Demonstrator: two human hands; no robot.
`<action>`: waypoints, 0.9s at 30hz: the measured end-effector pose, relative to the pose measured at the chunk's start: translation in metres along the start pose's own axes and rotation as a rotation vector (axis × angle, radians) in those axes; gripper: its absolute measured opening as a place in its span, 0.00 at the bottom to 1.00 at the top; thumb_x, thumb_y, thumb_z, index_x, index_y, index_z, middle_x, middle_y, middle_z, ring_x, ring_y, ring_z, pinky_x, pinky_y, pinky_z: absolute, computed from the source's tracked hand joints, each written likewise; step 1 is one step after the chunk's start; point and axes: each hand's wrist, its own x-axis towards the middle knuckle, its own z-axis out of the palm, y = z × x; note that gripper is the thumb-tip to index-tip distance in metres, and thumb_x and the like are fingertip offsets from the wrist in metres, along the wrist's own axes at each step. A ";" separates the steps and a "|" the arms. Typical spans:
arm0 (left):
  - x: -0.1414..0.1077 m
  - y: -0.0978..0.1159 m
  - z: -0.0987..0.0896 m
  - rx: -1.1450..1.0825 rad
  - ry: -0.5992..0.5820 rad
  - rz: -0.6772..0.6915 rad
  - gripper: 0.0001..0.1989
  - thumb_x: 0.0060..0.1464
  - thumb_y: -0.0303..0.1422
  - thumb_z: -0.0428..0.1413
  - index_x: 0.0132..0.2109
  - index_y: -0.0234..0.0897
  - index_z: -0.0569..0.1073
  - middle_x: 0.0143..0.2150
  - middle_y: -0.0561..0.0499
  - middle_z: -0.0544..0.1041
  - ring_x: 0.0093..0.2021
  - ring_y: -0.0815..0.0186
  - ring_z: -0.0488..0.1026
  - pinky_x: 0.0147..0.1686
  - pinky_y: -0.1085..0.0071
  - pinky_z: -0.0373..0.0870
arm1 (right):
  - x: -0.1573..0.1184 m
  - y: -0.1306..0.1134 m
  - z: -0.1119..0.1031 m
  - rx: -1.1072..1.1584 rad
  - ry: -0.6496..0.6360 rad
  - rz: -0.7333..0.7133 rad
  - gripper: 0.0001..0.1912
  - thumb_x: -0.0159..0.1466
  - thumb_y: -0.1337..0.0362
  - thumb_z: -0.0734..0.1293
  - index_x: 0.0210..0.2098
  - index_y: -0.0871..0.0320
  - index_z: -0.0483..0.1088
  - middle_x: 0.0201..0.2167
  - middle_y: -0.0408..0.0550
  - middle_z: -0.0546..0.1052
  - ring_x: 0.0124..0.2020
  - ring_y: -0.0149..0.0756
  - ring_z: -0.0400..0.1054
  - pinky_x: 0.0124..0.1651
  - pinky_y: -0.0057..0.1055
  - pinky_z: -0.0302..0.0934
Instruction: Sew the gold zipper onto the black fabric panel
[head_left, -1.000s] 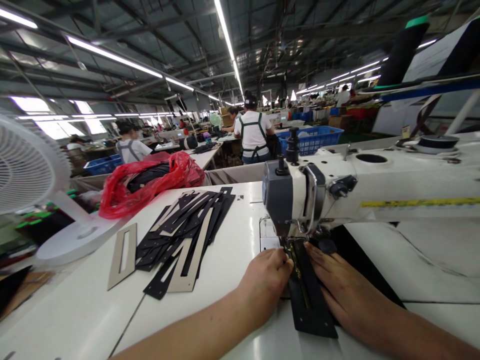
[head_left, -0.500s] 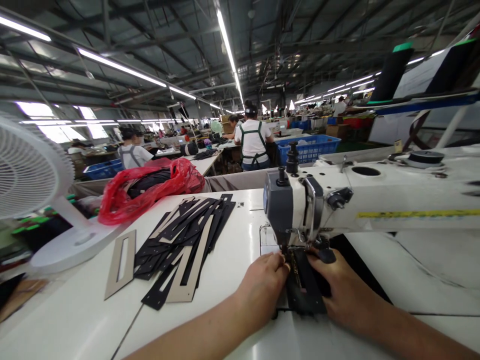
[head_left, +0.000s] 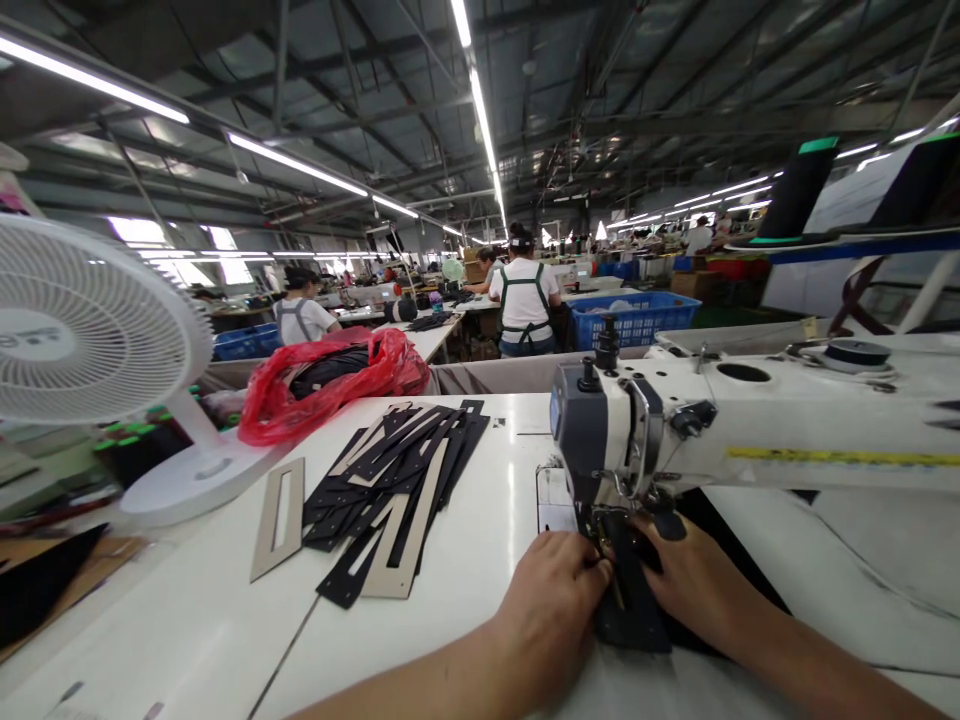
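A black strip of material (head_left: 630, 610) lies on the white sewing table (head_left: 465, 440), with its far end under the presser foot (head_left: 604, 525) of a white industrial sewing machine (head_left: 622, 430). My left hand (head_left: 551, 615) pinches the strip's near side, and my right hand (head_left: 697, 580) grips its other side. Beside my left hand lies a pile of black cut strips (head_left: 390, 480), partly over a beige card template (head_left: 397, 530). A second beige template (head_left: 279, 518) sits to its left. The needle is hidden by my fingers.
A white electric fan (head_left: 90, 320) stands at the table's left end. Behind it is a red plastic bag (head_left: 330, 380) holding something black. A blue plastic crate (head_left: 634, 320) lies beyond the machine. Co-workers in aprons (head_left: 525, 300) sit at benches further away.
My hands have moved closer together, and the black strip looks shorter and more bunched by the presser foot. The whole scene has shifted slightly right in the view.
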 end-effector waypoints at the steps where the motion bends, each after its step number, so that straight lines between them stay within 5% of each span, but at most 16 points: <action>1: -0.001 0.000 0.001 0.005 -0.007 0.020 0.11 0.56 0.25 0.50 0.46 0.35 0.70 0.41 0.45 0.71 0.41 0.60 0.68 0.41 0.62 0.70 | 0.000 0.002 0.001 -0.002 -0.005 0.005 0.10 0.58 0.67 0.57 0.30 0.56 0.70 0.31 0.50 0.76 0.34 0.42 0.71 0.37 0.36 0.65; 5: 0.000 0.000 0.000 0.021 -0.071 0.049 0.10 0.54 0.26 0.52 0.44 0.34 0.70 0.41 0.46 0.69 0.40 0.59 0.66 0.39 0.61 0.70 | -0.001 0.002 0.004 -0.009 -0.049 0.041 0.10 0.58 0.67 0.58 0.27 0.55 0.69 0.28 0.45 0.76 0.30 0.36 0.71 0.33 0.29 0.65; 10: 0.003 0.001 -0.008 0.032 -0.136 0.062 0.11 0.55 0.25 0.51 0.45 0.32 0.70 0.41 0.44 0.69 0.41 0.58 0.66 0.39 0.60 0.70 | 0.010 0.007 0.017 -0.121 -0.038 0.198 0.13 0.59 0.67 0.57 0.22 0.58 0.70 0.25 0.52 0.76 0.29 0.41 0.72 0.30 0.31 0.62; 15: 0.000 -0.001 -0.010 -0.005 -0.080 0.062 0.14 0.56 0.24 0.49 0.49 0.32 0.70 0.44 0.42 0.70 0.44 0.58 0.67 0.43 0.58 0.70 | 0.015 0.012 0.023 -0.186 -0.015 0.283 0.15 0.61 0.65 0.58 0.24 0.61 0.72 0.23 0.56 0.75 0.27 0.44 0.72 0.29 0.34 0.62; 18: -0.007 -0.002 -0.009 -0.064 -0.003 0.052 0.15 0.55 0.24 0.50 0.50 0.32 0.70 0.48 0.42 0.72 0.46 0.58 0.70 0.45 0.61 0.72 | -0.008 0.002 0.012 -0.139 -0.003 0.154 0.11 0.61 0.67 0.59 0.35 0.61 0.73 0.35 0.55 0.76 0.38 0.43 0.71 0.40 0.36 0.66; 21: -0.012 0.002 -0.011 -0.086 0.057 0.116 0.11 0.58 0.25 0.48 0.46 0.31 0.72 0.45 0.44 0.75 0.43 0.61 0.74 0.45 0.65 0.73 | -0.041 -0.010 0.001 -0.074 0.012 -0.155 0.17 0.61 0.71 0.58 0.46 0.59 0.70 0.48 0.54 0.72 0.51 0.41 0.65 0.53 0.40 0.61; 23: -0.013 0.005 -0.013 -0.054 0.075 0.164 0.12 0.60 0.25 0.46 0.44 0.29 0.72 0.44 0.43 0.76 0.43 0.61 0.74 0.46 0.64 0.73 | -0.056 -0.016 -0.003 -0.087 0.019 -0.288 0.19 0.61 0.73 0.56 0.49 0.60 0.69 0.50 0.54 0.71 0.54 0.41 0.63 0.55 0.42 0.60; 27: -0.011 0.011 -0.013 0.016 0.076 0.203 0.13 0.60 0.24 0.44 0.43 0.27 0.72 0.42 0.41 0.77 0.43 0.60 0.75 0.46 0.63 0.73 | -0.060 -0.019 -0.003 -0.130 0.022 -0.329 0.20 0.61 0.75 0.56 0.51 0.61 0.68 0.50 0.54 0.72 0.54 0.41 0.63 0.54 0.41 0.62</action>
